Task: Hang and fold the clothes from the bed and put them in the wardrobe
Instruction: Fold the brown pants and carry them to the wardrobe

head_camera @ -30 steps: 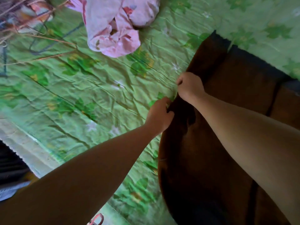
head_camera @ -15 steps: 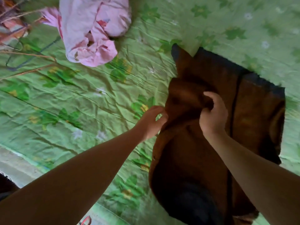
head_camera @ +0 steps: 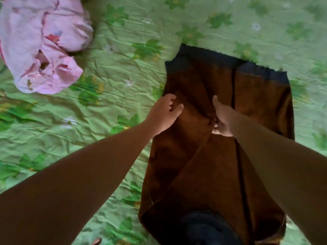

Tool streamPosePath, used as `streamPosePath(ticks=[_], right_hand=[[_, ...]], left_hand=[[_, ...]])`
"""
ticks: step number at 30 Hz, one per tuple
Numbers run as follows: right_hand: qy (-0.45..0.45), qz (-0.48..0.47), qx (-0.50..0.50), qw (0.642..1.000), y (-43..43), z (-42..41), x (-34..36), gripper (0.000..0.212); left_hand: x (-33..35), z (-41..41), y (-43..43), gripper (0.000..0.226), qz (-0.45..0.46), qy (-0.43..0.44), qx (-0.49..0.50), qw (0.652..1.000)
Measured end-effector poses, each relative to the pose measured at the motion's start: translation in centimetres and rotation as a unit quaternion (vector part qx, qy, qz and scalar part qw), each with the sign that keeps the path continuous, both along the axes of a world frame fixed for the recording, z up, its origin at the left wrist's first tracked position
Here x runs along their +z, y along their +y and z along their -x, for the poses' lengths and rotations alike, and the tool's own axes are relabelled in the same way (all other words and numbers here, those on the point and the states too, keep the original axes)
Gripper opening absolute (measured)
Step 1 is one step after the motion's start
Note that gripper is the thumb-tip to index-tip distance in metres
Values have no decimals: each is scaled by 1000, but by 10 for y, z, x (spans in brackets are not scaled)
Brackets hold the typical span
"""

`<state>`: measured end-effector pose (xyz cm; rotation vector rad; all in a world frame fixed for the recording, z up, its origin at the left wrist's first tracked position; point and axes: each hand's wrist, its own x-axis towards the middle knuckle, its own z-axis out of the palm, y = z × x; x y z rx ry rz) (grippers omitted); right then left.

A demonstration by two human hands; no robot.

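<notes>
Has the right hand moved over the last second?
Yes. The right hand, earlier at the left edge of the brown garment, now grips fabric near its middle seam, further right.

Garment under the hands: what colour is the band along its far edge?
Dark navy-black band on a brown garment, clearest in the head view.
</notes>
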<state>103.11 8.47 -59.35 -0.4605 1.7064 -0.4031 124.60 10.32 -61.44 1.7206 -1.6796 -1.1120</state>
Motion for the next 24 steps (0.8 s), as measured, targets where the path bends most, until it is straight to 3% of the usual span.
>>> streamPosePath(ticks=[3, 7, 10, 13, 14, 16, 18, 20, 22, 24], right_hand=[[6, 0, 117, 993, -17, -1, -3, 66], [49, 116, 92, 988, -58, -18, -9, 93], [130, 160, 150, 967, -79, -29, -22, 66], [165, 211, 197, 943, -94, -37, -26, 32], [153, 231, 191, 942, -98, -36, -26, 32], [171, 304, 122, 929, -102, -29, -19, 43], [209, 374, -1, 904, -96, -10, -12, 36], [145, 343, -89, 924, -86, 19, -17, 36], [59, 242, -108, 962, -74, 43, -21, 51], [45, 233, -156, 959, -81, 59, -24, 58]], left_hand=[[-4, 12, -30, 54, 59, -84, 41, 994], [-9, 24, -65, 44, -26, -73, 56, 995], [-16, 27, -76, 42, -25, -133, 83, 987], [-14, 28, -89, 40, -57, -61, 143, 986], [-13, 30, -94, 36, -56, -27, 155, 986], [-12, 37, -99, 34, -31, 20, 153, 988], [-11, 48, -104, 36, -16, 65, 125, 990], [-13, 60, -108, 43, -46, 98, 72, 991], [-18, 69, -112, 50, -79, 86, 22, 993], [-24, 71, -113, 53, -69, 64, 0, 996]])
